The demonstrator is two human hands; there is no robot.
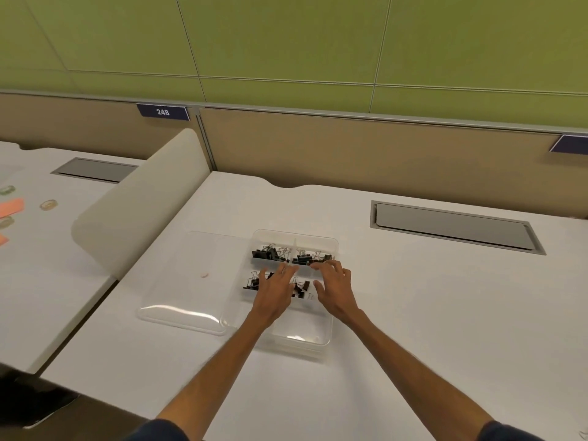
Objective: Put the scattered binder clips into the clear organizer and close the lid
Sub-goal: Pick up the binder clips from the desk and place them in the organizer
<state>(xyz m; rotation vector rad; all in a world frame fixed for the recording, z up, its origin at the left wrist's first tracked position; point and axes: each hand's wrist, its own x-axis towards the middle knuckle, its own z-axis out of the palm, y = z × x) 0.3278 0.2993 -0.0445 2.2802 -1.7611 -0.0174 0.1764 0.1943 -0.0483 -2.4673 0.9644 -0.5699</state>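
White counter [397, 313] runs beneath me, backed by a tan partition [366, 151] and a green wall [286, 36] at 12 o'clock. On the partition, toward 11 o'clock, sits a dark tag [163, 112] reading 248. A grey cable hatch [455, 227] is set into the counter at 2 o'clock from my hands.

At the middle of the counter lies the organizer [299, 338], its box open, with the lid [187, 281] lying flat at 9 o'clock of the box, touching its side. Black clips [270, 253] fill the two far compartments, at 12 o'clock, and more clips lie in the two middle compartments. The nearest compartments, at 6 o'clock, look bare, though the clear plastic makes that hard to judge.

My left hand [274, 292] hovers over the middle-left compartment, fingers loosely spread and pointing to 12 o'clock; I see nothing gripped in it. My right hand [335, 286] is over the middle-right compartment, fingers splayed wide and curled down, holding nothing that I can see. Whether either hand touches the clips below, I cannot tell.

A small pinkish speck [204, 275] shows through the lid.
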